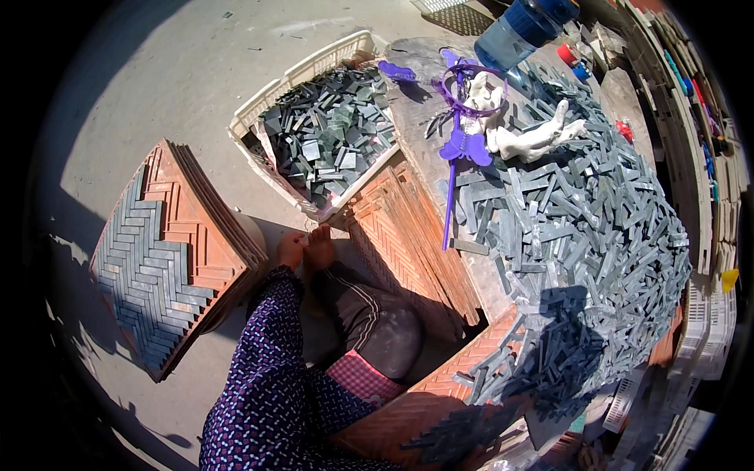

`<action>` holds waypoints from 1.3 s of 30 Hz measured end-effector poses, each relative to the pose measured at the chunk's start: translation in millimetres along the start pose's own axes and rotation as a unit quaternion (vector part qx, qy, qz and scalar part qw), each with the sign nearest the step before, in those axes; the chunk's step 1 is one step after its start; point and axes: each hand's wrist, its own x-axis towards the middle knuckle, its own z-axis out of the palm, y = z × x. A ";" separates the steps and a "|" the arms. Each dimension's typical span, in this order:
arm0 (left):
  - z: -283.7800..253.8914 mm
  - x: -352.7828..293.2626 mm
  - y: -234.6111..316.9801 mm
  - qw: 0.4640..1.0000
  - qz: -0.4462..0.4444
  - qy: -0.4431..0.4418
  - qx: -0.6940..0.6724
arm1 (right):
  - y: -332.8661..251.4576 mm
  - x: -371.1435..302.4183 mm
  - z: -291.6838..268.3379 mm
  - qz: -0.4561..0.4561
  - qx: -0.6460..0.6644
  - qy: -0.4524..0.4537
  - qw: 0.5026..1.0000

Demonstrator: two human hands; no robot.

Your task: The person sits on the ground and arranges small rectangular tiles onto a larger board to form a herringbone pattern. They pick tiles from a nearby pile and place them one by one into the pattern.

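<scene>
My left hand (290,250), at the end of a dark blue patterned sleeve (263,365), is beside my bare foot (320,248). Its fingers look closed; what they hold, if anything, is too small to make out. At the lower edge my right hand (481,455) is mostly hidden in shadow, by the front of an orange herringbone mould tray (377,428). Dark strip tiles (463,430) lie on that tray near it. A big heap of loose grey strip tiles (581,212) spreads just beyond, some spilling onto the tray's right part.
Left stands a stack of orange mould trays (208,228), the top one partly filled with grey tiles (149,267). A cream crate (255,161) holds tile pieces. More trays (408,235) lean nearby. White gloves (538,140), a purple butterfly wand (465,147) and a blue jug (510,39) lie beyond.
</scene>
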 end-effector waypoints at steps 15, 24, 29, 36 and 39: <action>19.4 4.7 -19.3 0.997 0.000 -0.003 0.075 | -18.1 -1.3 -1.2 -0.029 -0.159 0.008 0.987; 19.7 -102.6 -68.8 0.978 0.047 -0.188 0.073 | -27.9 -8.8 1.4 -0.029 -0.160 0.029 0.986; -3.6 -158.8 -66.3 0.963 0.161 -0.212 0.040 | -47.6 -7.5 -1.1 -0.091 -0.174 0.017 0.980; -92.1 -210.3 53.3 0.964 0.096 -0.247 -0.009 | -26.7 -4.9 0.5 -0.136 -0.032 0.018 0.990; -76.3 -206.0 20.0 0.962 0.098 -0.252 -0.046 | -19.4 -3.7 -2.0 -0.141 0.028 -0.006 0.990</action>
